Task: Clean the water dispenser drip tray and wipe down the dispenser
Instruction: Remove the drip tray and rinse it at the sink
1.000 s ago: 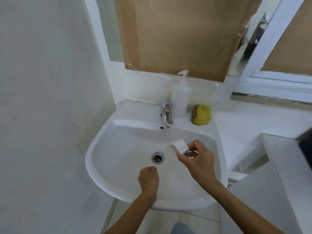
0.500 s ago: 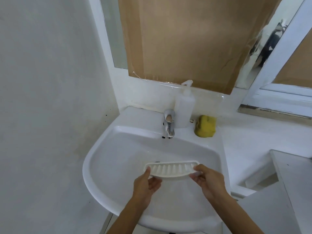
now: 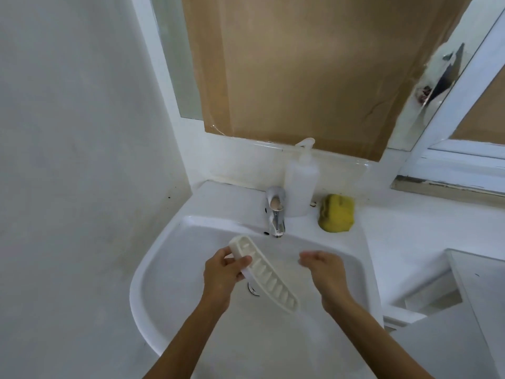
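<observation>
A white ribbed drip tray (image 3: 269,277) hangs tilted over the white sink (image 3: 175,242), its upper end toward the tap and its lower end toward me. My left hand (image 3: 222,274) grips the tray near its upper end, thumb across the ribbed face. To the right, my right hand (image 3: 325,266) hovers over the basin, apart from the tray, fingers loosely curled and holding nothing. The tray hides most of the drain.
A chrome tap (image 3: 276,212) stands at the sink's back rim. Behind it is a clear pump bottle (image 3: 300,181), and a yellow sponge (image 3: 336,213) lies to its right. Wall on the left, white counter (image 3: 478,310) on the right, taped cardboard (image 3: 300,72) above.
Half a second ago both hands held the tray level by its ends. My right hand has let go, and the left hand has swung the tray to a steep tilt.
</observation>
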